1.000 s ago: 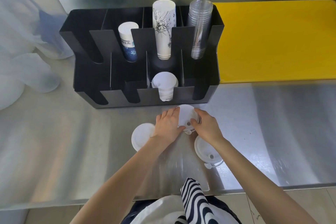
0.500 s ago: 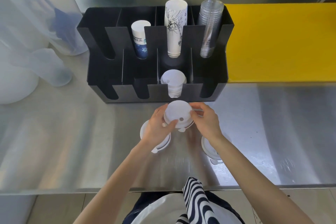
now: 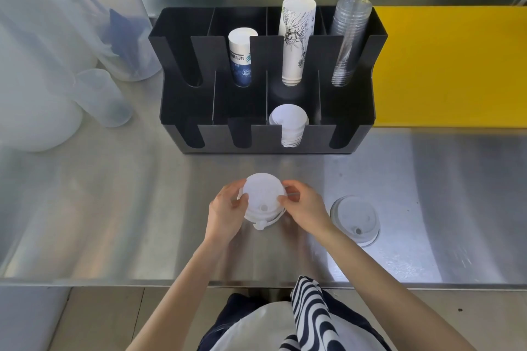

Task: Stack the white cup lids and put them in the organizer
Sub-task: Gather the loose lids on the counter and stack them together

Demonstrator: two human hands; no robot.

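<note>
Lid stack [image 3: 263,202], near centre of desk [image 3: 114,208]: left hand [image 3: 226,212] and right hand [image 3: 305,209] are closing their grip on it, the left-side lid now gathered in, leaving one lid [image 3: 355,218] lying right and the organizer [image 3: 350,111] waiting beyond.

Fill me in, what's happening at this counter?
A person is stacking white lids. Both hands, left hand and right hand, hold a small stack of lids just above the steel counter. One more lid lies loose on the counter to the right. The black organizer behind already has lids in a front slot, and cups in three back slots. The held stack has not gone in yet.
</note>
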